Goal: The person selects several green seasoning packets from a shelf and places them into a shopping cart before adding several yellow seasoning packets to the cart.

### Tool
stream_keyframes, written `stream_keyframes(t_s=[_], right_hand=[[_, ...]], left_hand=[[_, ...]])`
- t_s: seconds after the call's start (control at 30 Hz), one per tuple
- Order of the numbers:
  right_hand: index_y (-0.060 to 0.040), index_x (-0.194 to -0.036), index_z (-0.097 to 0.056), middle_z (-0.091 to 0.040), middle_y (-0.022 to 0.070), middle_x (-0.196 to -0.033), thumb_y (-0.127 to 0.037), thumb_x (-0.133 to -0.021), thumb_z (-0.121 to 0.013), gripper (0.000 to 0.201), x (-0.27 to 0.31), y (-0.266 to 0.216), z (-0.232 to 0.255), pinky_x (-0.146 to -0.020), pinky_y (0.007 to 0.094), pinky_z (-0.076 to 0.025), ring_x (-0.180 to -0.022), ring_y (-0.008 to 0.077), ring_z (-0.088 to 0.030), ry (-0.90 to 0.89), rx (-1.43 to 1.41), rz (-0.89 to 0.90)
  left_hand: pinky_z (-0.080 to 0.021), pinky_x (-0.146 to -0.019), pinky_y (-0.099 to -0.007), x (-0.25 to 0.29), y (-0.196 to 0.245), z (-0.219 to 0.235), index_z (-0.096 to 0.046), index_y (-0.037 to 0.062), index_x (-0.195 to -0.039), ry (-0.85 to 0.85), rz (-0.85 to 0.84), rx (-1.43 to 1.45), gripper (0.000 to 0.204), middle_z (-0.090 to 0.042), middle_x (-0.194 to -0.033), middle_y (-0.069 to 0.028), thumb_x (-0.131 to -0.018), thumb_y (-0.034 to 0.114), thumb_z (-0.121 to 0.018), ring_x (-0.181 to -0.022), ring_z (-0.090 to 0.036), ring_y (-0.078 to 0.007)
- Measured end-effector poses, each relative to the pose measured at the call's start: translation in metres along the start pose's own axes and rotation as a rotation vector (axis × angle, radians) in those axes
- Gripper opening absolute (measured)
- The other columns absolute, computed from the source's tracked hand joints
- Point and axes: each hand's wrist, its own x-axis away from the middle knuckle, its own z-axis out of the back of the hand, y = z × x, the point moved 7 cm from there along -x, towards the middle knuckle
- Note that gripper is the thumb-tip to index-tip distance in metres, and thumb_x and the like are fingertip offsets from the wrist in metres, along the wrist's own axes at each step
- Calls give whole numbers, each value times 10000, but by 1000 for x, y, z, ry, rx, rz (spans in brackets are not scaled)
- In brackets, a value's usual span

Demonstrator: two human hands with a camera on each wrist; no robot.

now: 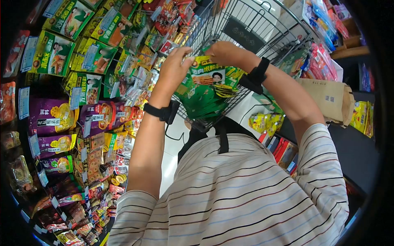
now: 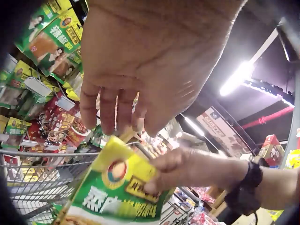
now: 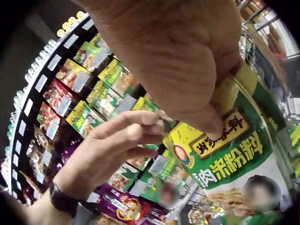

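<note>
My right hand [image 1: 230, 53] grips a green and yellow seasoning packet [image 1: 207, 78] by its top edge, thumb on the printed front. In the right wrist view the packet [image 3: 229, 159] shows large characters and a picture of food, with more packets right behind it. Beside the packet's upper left corner is my left hand [image 1: 174, 69], its fingers loosely bent and holding nothing. The left wrist view has that hand [image 2: 150, 65] just above the yellow top of the packet [image 2: 115, 187]. More green packets [image 1: 205, 104] lie below in the wire shopping cart [image 1: 283, 24].
Along the left, a rack holds rows of hanging seasoning packets [image 1: 53, 53] and purple packets [image 1: 53, 117] with price tags. On the right stand a dark counter [image 1: 349, 139], a brown paper bag [image 1: 328, 98] and pink packages [image 1: 320, 61]. The cart is right in front of my body.
</note>
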Motion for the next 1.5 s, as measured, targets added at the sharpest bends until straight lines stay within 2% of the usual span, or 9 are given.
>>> stream_keyframes(t_s=[0.2, 0.4, 0.5, 0.6, 0.93, 1.17, 1.23, 1.33, 1.5], right_hand=[[-90, -943, -726, -707, 164, -910, -91, -788, -600, 200, -5, 67, -95, -770, 475, -551, -899, 362, -691, -160, 85, -23], [-40, -965, -730, -708, 179, -1005, -75, -854, -583, 188, 2, 108, -141, -772, 450, -572, -956, 355, -690, -323, 196, -91], [-107, -1008, -730, -708, 123, -1014, -70, -848, -573, 227, 4, 131, -186, -791, 432, -559, -991, 312, -683, -361, 196, -135], [-40, -1035, -721, -704, 172, -1073, -75, -891, -572, 210, 13, 128, -210, -807, 443, -571, -1008, 337, -685, -488, 283, -32], [-58, -976, -729, -717, 141, -993, -93, -888, -596, 163, -5, 146, -235, -793, 430, -575, -963, 313, -698, -336, 298, -128], [-74, -951, -736, -720, 132, -981, -94, -877, -597, 159, 8, 114, -298, -772, 441, -570, -954, 324, -699, -448, 160, -109], [-74, -939, -736, -721, 130, -974, -102, -875, -599, 154, 6, 99, -287, -762, 441, -569, -948, 319, -700, -503, 198, -83], [-69, -920, -733, -723, 120, -955, -122, -874, -605, 146, -5, 101, -245, -744, 439, -569, -928, 313, -704, -285, 243, -42], [-108, -944, -732, -722, 119, -962, -128, -873, -615, 138, -13, 112, -245, -749, 434, -571, -921, 312, -703, -316, 183, -90]], left_hand=[[-514, -820, -346, 66, -29, 26, -618, 0, -1152, 25, 358, 41, 279, -661, -1023, -160, -926, 162, -645, -913, -659, -269], [-521, -818, -312, 164, -42, 37, -626, -7, -1148, 18, 613, 0, 261, -685, -1041, -148, -956, 169, -624, -919, -671, -215], [-523, -836, -311, 196, -44, 31, -627, -11, -1164, 35, 765, 54, 269, -688, -1049, -147, -966, 171, -615, -923, -669, -200], [-494, -830, -279, 207, -39, 19, -626, -19, -1153, 59, 855, 120, 254, -673, -1015, -78, -969, 155, -616, -915, -620, -138], [-498, -843, -292, 198, -24, 9, -627, -17, -1163, 16, 907, 115, 275, -676, -1002, -88, -975, 183, -613, -915, -631, -153], [-509, -833, -293, 198, -23, 11, -626, -7, -1174, -36, 927, 70, 280, -692, -1019, -101, -977, 192, -613, -914, -651, -161], [-524, -834, -297, 206, -27, 7, -626, -14, -1171, -52, 929, 70, 280, -700, -1038, -131, -981, 191, -611, -919, -672, -184], [-536, -837, -306, 210, -28, 2, -628, -13, -1169, -76, 940, 83, 282, -704, -1057, -144, -982, 197, -612, -932, -686, -202], [-538, -828, -313, 211, -32, -3, -628, -8, -1170, -110, 936, 66, 280, -703, -1055, -147, -973, 191, -623, -925, -688, -209]])
